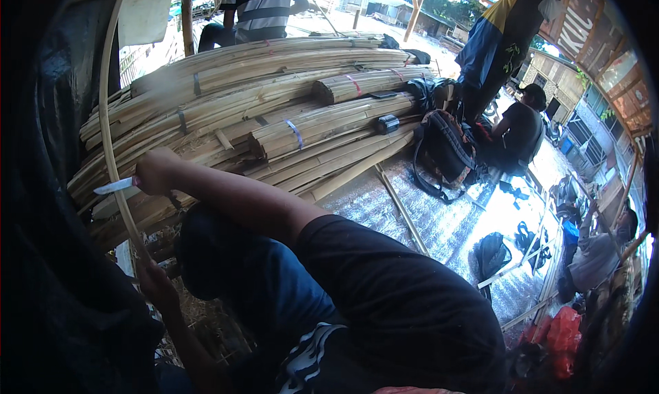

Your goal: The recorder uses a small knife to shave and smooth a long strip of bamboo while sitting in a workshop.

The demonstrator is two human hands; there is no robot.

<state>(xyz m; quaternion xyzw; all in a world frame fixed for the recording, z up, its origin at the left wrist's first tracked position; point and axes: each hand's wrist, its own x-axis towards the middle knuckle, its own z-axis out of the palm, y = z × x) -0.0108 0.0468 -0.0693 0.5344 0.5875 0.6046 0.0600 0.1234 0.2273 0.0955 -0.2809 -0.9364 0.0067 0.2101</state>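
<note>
Strong daylight comes from the open side of this work place, where many bundles of split bamboo [268, 100] lie side by side, some tied with coloured bands. Behind them is a person in a striped shirt [257, 13], of whom I cannot see the head. Under my own hands, at the left, one long bamboo strip [107, 106] stands nearly upright, a little bent, and it passes from the upper edge down to my left hand [158, 284]. With this hand I hold the strip low, the fingers closed around it, although they are rather dark to see. My right hand [156, 170] is higher; it is closed on the handle of a knife [115, 185], and this handle is almost hidden by the fist. Its pale blade points to the left and crosses the strip, above the left hand. Whether the edge presses into the bamboo, I cannot tell. Between my arms appears my blue trouser leg [281, 277]. To the right of the bundles there is a dark backpack [445, 150], and farther, a person with a black cap [532, 93] sits turned away.
</note>
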